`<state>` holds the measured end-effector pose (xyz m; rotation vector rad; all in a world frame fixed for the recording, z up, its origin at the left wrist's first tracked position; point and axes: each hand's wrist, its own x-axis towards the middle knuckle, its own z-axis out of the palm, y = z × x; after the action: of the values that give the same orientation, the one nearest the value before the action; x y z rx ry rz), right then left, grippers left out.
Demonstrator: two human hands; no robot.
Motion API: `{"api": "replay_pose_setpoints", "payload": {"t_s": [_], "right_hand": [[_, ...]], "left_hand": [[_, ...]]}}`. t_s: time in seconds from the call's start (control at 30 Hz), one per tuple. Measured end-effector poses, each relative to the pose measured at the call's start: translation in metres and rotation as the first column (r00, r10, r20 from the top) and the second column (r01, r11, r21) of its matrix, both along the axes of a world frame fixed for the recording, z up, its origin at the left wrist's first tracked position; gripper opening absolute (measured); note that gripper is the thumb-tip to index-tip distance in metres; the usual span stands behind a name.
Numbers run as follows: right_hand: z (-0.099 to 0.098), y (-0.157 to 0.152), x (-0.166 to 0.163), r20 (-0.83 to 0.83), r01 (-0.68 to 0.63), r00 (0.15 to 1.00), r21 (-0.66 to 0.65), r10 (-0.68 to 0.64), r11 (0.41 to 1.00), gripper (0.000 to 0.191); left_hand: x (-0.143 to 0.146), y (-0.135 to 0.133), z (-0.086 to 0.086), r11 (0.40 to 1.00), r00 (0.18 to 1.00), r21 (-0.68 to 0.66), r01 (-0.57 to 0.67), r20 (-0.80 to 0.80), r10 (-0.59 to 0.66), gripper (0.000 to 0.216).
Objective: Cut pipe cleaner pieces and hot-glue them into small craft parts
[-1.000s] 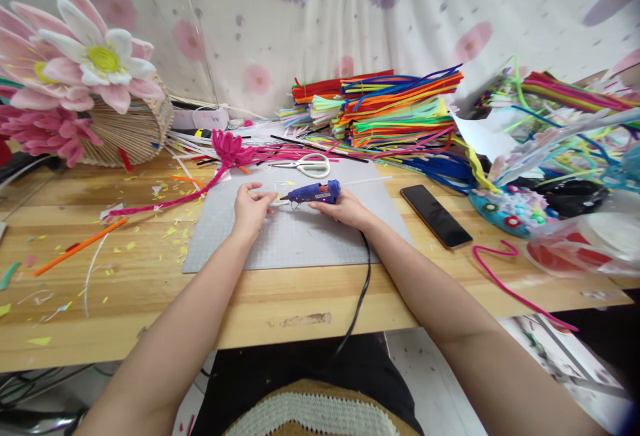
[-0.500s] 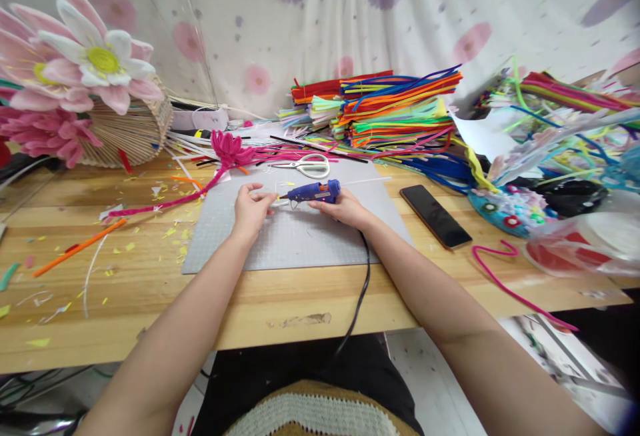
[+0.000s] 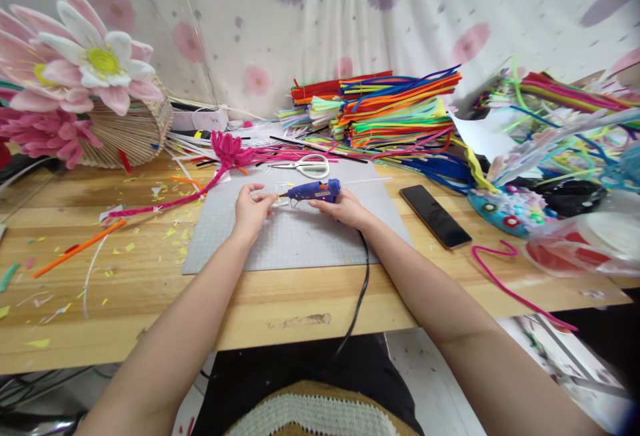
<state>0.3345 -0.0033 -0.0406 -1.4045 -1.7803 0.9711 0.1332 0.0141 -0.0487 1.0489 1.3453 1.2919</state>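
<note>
A blue hot glue gun (image 3: pixel 311 191) is in the grip of my right hand (image 3: pixel 343 208), its nozzle pointing left and a clear glue stick (image 3: pixel 367 181) poking out of its back. The black cord (image 3: pixel 364 283) drops from it over the table's front edge. At the nozzle tip, my left hand (image 3: pixel 253 211) pinches something tiny and yellowish between thumb and fingertips, too small to name. A short white piece (image 3: pixel 281 204) shows just below the nozzle. Both hands are above the grey cutting mat (image 3: pixel 310 243). White-handled scissors (image 3: pixel 314 167) lie behind the glue gun.
To the left, a pink fuzzy flower (image 3: pixel 230 148) lies on its stem, among orange sticks (image 3: pixel 80 248) and yellow scraps. Bundles of coloured pipe cleaners (image 3: pixel 395 113) are stacked at the back. A phone (image 3: pixel 435 217) lies right of the mat. Large flowers (image 3: pixel 103 59) stand at far left.
Almost nothing differs. Both hands and the glue gun hold nearly the same place, the nozzle still at my left fingertips.
</note>
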Motion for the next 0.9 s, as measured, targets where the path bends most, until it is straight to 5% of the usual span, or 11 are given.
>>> {"api": "replay_pose_setpoints", "payload": {"t_s": [0.9], "right_hand": [[0.0033,-0.0014,0.0028,0.001,-0.046,0.999,-0.007,0.046,0.999,0.033]], "left_hand": [[-0.0018,0.0015,-0.0007,1.0,0.999,0.006,-0.018,0.044,0.018,0.044]]}}
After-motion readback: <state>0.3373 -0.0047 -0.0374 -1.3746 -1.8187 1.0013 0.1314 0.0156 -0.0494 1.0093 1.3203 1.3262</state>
